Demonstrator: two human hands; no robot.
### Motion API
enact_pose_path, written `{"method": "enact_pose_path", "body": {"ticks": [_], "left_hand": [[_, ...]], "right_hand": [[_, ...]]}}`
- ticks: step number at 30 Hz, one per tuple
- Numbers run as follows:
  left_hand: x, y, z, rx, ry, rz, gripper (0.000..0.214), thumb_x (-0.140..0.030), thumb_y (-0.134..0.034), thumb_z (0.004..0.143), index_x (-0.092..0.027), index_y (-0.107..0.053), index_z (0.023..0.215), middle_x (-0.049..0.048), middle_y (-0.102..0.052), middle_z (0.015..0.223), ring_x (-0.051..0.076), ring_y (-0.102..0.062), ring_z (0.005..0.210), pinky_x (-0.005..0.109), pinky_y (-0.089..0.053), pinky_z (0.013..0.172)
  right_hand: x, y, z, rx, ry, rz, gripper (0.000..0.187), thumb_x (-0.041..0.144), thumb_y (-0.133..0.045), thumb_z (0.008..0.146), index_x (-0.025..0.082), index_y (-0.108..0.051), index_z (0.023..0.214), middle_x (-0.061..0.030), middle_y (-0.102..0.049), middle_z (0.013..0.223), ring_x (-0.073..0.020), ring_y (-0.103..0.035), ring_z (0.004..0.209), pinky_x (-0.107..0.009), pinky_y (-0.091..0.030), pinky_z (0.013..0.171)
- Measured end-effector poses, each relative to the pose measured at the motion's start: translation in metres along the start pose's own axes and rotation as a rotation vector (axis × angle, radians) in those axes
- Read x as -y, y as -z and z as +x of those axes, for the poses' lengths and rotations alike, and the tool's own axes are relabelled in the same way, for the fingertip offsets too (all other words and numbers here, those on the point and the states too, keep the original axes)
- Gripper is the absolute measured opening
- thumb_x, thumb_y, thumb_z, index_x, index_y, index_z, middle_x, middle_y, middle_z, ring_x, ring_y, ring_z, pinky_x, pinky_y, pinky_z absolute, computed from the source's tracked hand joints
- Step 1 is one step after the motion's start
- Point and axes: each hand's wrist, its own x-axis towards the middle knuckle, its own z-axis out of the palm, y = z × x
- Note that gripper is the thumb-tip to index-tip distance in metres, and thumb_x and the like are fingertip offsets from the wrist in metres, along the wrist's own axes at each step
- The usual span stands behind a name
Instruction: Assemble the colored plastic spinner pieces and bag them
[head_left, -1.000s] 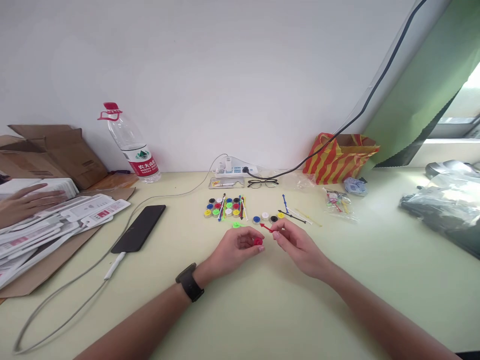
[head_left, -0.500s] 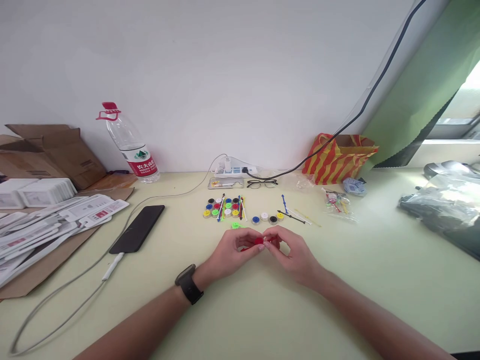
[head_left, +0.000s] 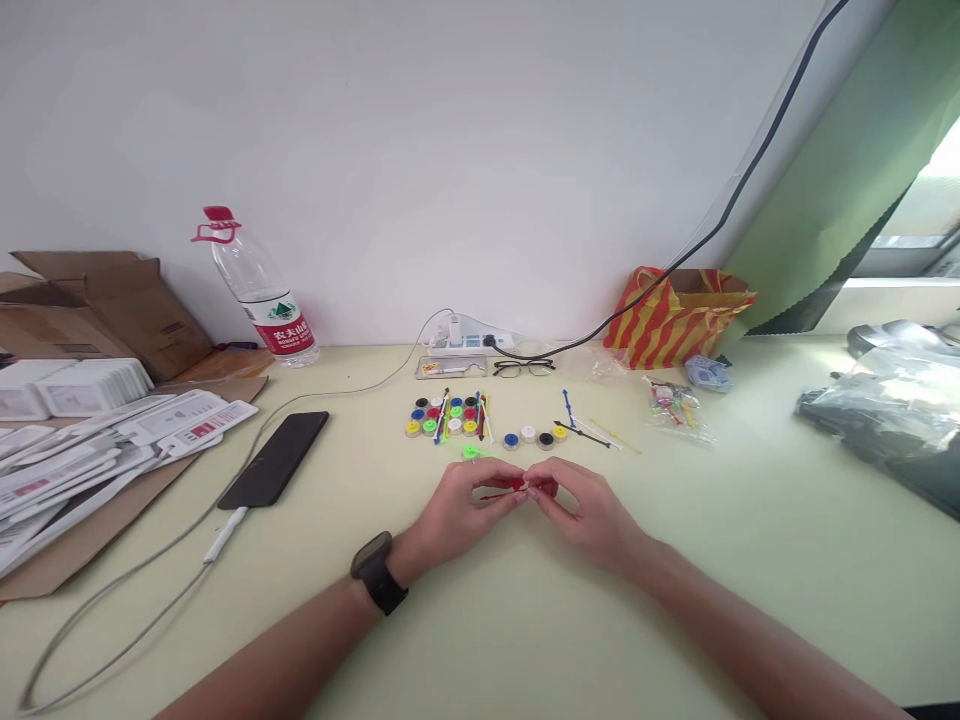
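Observation:
Low over the table, my left hand (head_left: 466, 505) and my right hand (head_left: 581, 508) meet fingertip to fingertip. Both pinch a thin red plastic arrow (head_left: 495, 496), whose end sticks out inside the left hand's curl. A small red round part (head_left: 517, 485) shows at the fingertips, mostly covered. Just beyond the left hand lies a light green round piece (head_left: 470, 453) with a stick. Farther back are rows of coloured round pieces (head_left: 457, 426) with several arrows (head_left: 442, 415) laid across them. To their right sit a blue disc (head_left: 511, 440) and a black arrow (head_left: 583, 433).
A phone (head_left: 276, 460) on a white cable lies left, near a large water bottle (head_left: 283, 325) and stacked printed cards (head_left: 112, 450). Behind the pieces are glasses (head_left: 523, 368) and a power strip (head_left: 469, 340). A striped bag (head_left: 660, 325) and plastic packets (head_left: 679, 410) stand right.
The red piece has turned between the fingers: its round part shows less face and more of the arrow is visible. The right hand has shifted slightly downward. Both hands keep their pinch.

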Motion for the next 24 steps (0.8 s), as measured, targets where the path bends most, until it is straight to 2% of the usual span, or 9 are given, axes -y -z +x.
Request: {"method": "enact_pose_path", "body": {"ticks": [5, 9, 12, 19, 24], "left_hand": [[-0.0001, 0.0001, -0.0013, -0.041, -0.067, 0.121, 0.019, -0.03, -0.069, 0.096, -0.023, -0.076, 0.113, 0.0065, -0.077, 0.109, 0.021, -0.073, 0.099, 0.029, -0.063, 0.082], [0.001, 0.0004, -0.0013, -0.071, -0.206, 0.245, 0.02, -0.024, -0.068, 0.097, -0.026, -0.075, 0.116, 0.0045, -0.078, 0.111, 0.019, -0.074, 0.098, 0.03, -0.06, 0.086], [0.0011, 0.0001, -0.0011, -0.084, -0.246, 0.272, 0.021, -0.022, -0.068, 0.097, -0.026, -0.074, 0.117, 0.004, -0.078, 0.111, 0.018, -0.074, 0.098, 0.03, -0.059, 0.088], [-0.0019, -0.0007, -0.0018, -0.053, -0.094, 0.168, 0.019, -0.03, -0.069, 0.096, -0.022, -0.076, 0.111, 0.007, -0.078, 0.103, 0.02, -0.073, 0.092, 0.03, -0.062, 0.08], [-0.0055, 0.001, -0.0007, -0.026, -0.055, 0.109, 0.015, -0.031, -0.07, 0.095, -0.019, -0.076, 0.1, 0.0069, -0.078, 0.096, 0.02, -0.072, 0.087, 0.029, -0.06, 0.075]], "right_hand": [[-0.0026, 0.0009, -0.0003, -0.011, 0.035, -0.031, 0.018, 0.014, -0.055, 0.099, 0.026, -0.063, 0.11, -0.0032, -0.07, 0.096, -0.0176, -0.066, 0.084, -0.031, -0.055, 0.077], [-0.0031, 0.0016, -0.0009, -0.004, 0.031, -0.049, 0.02, 0.013, -0.055, 0.099, 0.026, -0.064, 0.112, -0.0029, -0.07, 0.097, -0.0174, -0.067, 0.085, -0.031, -0.055, 0.078], [-0.0028, 0.0021, -0.0007, -0.016, 0.041, -0.071, 0.019, 0.014, -0.055, 0.1, 0.026, -0.064, 0.111, -0.0034, -0.07, 0.098, -0.0179, -0.067, 0.087, -0.032, -0.055, 0.078], [-0.0015, 0.0045, 0.0008, -0.008, 0.084, -0.104, 0.013, 0.016, -0.054, 0.101, 0.025, -0.063, 0.105, -0.0048, -0.07, 0.094, -0.02, -0.065, 0.085, -0.034, -0.054, 0.076], [0.0, 0.0047, 0.0, 0.009, 0.064, -0.073, 0.014, 0.018, -0.052, 0.101, 0.025, -0.063, 0.106, -0.0058, -0.07, 0.093, -0.0209, -0.065, 0.085, -0.035, -0.054, 0.076]]}}
